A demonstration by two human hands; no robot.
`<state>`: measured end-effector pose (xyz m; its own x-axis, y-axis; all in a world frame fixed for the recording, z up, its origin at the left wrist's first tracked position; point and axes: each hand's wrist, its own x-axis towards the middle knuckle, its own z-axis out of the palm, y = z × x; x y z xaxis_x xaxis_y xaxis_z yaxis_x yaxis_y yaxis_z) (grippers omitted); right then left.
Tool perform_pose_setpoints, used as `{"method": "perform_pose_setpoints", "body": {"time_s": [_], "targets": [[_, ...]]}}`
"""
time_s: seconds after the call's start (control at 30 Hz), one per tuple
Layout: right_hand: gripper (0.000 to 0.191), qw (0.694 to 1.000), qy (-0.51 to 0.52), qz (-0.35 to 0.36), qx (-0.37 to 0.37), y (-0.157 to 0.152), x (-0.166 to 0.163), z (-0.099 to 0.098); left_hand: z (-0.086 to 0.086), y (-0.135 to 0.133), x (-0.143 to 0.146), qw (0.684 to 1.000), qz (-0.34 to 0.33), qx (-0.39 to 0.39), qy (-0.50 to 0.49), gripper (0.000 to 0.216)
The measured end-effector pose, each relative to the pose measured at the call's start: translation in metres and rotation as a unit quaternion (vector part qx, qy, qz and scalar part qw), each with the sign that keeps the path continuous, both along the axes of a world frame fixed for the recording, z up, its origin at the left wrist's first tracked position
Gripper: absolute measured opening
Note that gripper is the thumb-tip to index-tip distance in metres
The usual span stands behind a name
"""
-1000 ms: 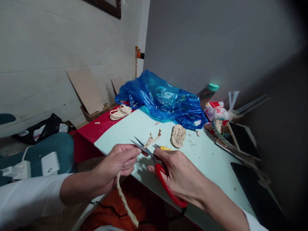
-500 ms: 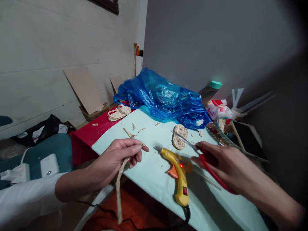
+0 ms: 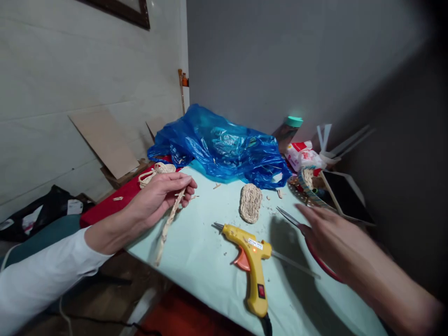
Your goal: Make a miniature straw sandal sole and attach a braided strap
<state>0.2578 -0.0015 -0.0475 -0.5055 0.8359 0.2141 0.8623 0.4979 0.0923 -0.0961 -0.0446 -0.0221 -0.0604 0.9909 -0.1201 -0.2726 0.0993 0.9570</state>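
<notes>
A left hand [image 3: 166,193] pinches a braided cord [image 3: 168,228] between thumb and fingers above the left of a pale desk [image 3: 199,252], while at right a blurred right hand [image 3: 332,238] curls around scissors [image 3: 290,217], blades nearly together; how firm its grip is cannot be told. Between them lies a yellow glue gun [image 3: 258,268], indicator lit, an oval woven piece [image 3: 250,203] just beyond it. If the cord swings right, it could brush the gun's probably hot nozzle; lowered carelessly, the scissor tips might snag the woven piece. A loosened pinch could let the braid unravel. One second earlier the blades met the cord; now they stand well apart, the gun is uncovered, and the left hand partly hides a woven shoe [image 3: 164,168] at far left.
</notes>
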Motion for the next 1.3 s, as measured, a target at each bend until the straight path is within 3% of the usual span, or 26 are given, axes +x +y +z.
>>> {"method": "perform_pose_setpoints", "body": {"time_s": [0.07,0.13,0.27,0.4,0.5,0.6,0.7,0.77,0.9,0.97,1.07,1.2,1.3], "targets": [[0.053,0.992,-0.039,0.094,-0.077,0.001,-0.052,0.012,0.006,0.006,0.003,0.999,0.023,0.023,0.015,0.009],[0.057,0.979,-0.060,0.156,-0.117,0.007,-0.101,0.018,0.011,0.009,0.006,0.998,0.032,0.035,0.050,0.007],[0.046,0.973,-0.075,0.186,-0.115,0.027,-0.165,0.011,0.021,0.009,0.008,0.992,0.017,0.036,0.121,0.019],[0.037,0.966,-0.067,0.231,-0.091,0.028,-0.192,-0.002,0.026,0.006,0.000,0.972,0.037,0.101,0.209,0.021],[0.026,0.941,-0.055,0.323,-0.090,0.001,-0.203,-0.006,0.026,0.007,-0.008,0.968,0.043,0.121,0.217,0.020],[0.024,0.888,-0.040,0.445,-0.110,-0.041,-0.205,-0.003,0.027,0.009,-0.013,0.974,0.069,0.117,0.183,0.021],[0.023,0.810,0.038,0.575,-0.110,-0.071,-0.196,0.007,0.029,0.011,-0.011,0.980,0.078,0.113,0.147,0.020],[0.022,0.805,0.077,0.571,-0.142,-0.077,-0.183,0.014,0.029,0.012,-0.008,0.985,0.060,0.110,0.116,0.019],[0.031,0.845,0.154,0.469,-0.206,-0.069,-0.143,0.021,0.022,0.013,-0.003,0.995,0.003,0.078,0.055,0.016],[0.030,0.860,0.242,0.414,-0.172,-0.062,-0.122,0.021,0.017,0.014,0.002,0.997,-0.030,0.063,0.023,0.013],[0.029,0.880,0.348,0.317,-0.064,-0.055,-0.098,0.022,0.010,0.014,0.018,0.994,-0.095,0.041,-0.029,0.007],[0.037,0.915,0.294,0.276,-0.015,-0.049,-0.084,0.025,0.005,0.011,0.053,0.976,-0.202,-0.009,-0.078,0.005],[0.030,0.914,0.283,0.292,-0.013,-0.045,-0.077,0.022,0.000,0.012,0.077,0.964,-0.245,-0.050,-0.094,0.009]]}}
